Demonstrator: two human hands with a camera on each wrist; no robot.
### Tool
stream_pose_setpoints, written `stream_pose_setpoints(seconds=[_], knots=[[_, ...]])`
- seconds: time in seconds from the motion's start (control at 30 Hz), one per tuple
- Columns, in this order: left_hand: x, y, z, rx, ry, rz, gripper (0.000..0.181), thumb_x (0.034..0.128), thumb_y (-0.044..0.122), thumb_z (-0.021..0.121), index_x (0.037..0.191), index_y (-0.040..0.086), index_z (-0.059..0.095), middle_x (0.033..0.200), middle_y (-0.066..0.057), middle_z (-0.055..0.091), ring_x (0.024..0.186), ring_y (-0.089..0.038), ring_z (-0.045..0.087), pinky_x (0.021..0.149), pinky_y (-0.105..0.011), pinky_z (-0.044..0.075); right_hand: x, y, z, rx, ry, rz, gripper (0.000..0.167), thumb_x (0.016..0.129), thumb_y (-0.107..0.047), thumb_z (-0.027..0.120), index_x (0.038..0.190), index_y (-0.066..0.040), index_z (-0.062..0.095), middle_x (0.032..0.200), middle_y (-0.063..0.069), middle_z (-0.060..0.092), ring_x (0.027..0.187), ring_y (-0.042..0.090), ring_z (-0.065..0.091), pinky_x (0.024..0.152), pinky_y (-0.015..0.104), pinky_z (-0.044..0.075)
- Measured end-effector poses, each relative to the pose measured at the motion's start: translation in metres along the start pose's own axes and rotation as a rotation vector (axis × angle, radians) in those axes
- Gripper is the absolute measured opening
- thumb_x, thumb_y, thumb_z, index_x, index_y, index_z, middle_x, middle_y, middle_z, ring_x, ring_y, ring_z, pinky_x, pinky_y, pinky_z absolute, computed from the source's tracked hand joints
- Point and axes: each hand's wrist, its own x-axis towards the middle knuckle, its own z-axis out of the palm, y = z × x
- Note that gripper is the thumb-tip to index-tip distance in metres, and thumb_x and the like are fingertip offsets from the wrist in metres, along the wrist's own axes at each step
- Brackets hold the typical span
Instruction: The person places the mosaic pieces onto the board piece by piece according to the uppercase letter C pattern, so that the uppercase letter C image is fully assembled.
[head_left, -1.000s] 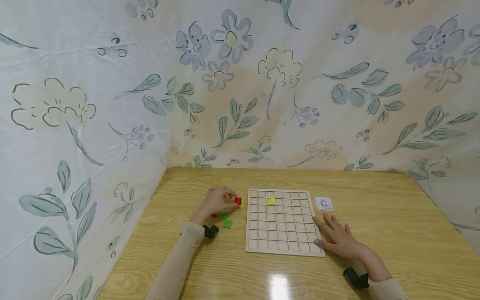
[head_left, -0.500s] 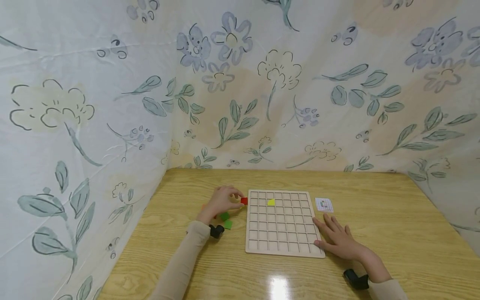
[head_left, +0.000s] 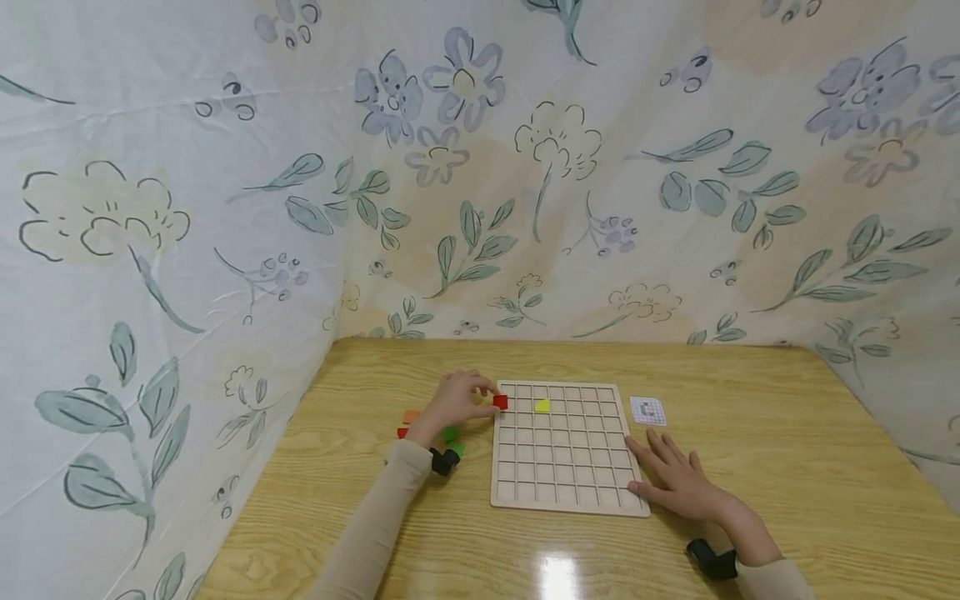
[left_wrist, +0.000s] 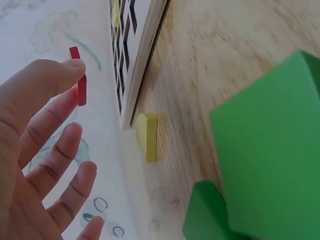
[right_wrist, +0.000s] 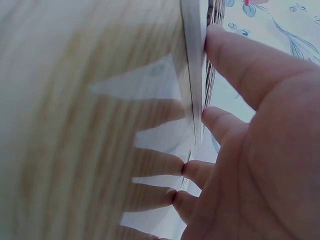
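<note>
My left hand [head_left: 455,400] pinches a red piece [head_left: 500,402] between thumb and forefinger, over the upper left corner of the gridded board [head_left: 555,505]. In the left wrist view the red piece [left_wrist: 78,77] is held on edge, the other fingers loosely spread. One yellow piece [head_left: 542,406] lies in a cell near the board's top; another yellow piece [left_wrist: 151,137] is on the table beside the board. My right hand [head_left: 678,479] has its fingers spread, thumb and forefinger touching the board's right edge; the right wrist view shows these fingertips [right_wrist: 215,40] against the edge.
Left of the board lie green pieces [head_left: 451,434], an orange piece [head_left: 411,416] and another red piece [head_left: 402,432], partly behind my left hand and wrist. A small printed card [head_left: 648,410] lies right of the board. Floral cloth [head_left: 480,250] hangs behind the table [head_left: 787,417].
My left hand has moved right with the red piece, from beside the board to over its left edge. The orange piece has come into sight behind it. My right hand has stayed in place.
</note>
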Motion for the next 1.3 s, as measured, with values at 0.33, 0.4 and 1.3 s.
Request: stream_pose_setpoints(seconds=[0.33,0.4,1.3], knots=[[0.007,0.004,0.006,0.001,-0.012,0.005,0.022,0.0792,0.037,0.072,0.098,0.028,0.07,0.091,0.004,0.06,0.089,-0.017,0.052,0.093,-0.049,0.03,-0.001,-0.003,-0.001,0.018,0.001,-0.002,0.066,0.088,-0.035,0.059,0.144,-0.011,0.033,0.145,0.036,0.014,0.129,0.06,0.005,0.087,0.077,-0.003],[0.009,0.006,0.008,0.009,-0.011,0.007,0.022,0.0788,0.039,0.072,0.098,0.028,0.07,0.093,0.006,0.061,0.09,-0.016,0.053,0.093,-0.049,0.031,-0.001,-0.005,-0.002,0.009,-0.013,0.01,0.066,0.089,-0.035,0.059,0.144,-0.01,0.032,0.146,0.035,0.013,0.13,0.059,0.004,0.088,0.077,-0.002],[0.034,0.033,0.03,0.051,-0.085,0.036,0.023,0.0783,0.04,0.071,0.098,0.029,0.071,0.092,0.008,0.06,0.085,-0.009,0.051,0.093,-0.043,0.03,-0.001,-0.006,-0.004,-0.013,-0.031,0.025,0.067,0.09,-0.035,0.058,0.144,-0.007,0.03,0.147,0.034,0.011,0.131,0.058,0.004,0.089,0.076,-0.003]])
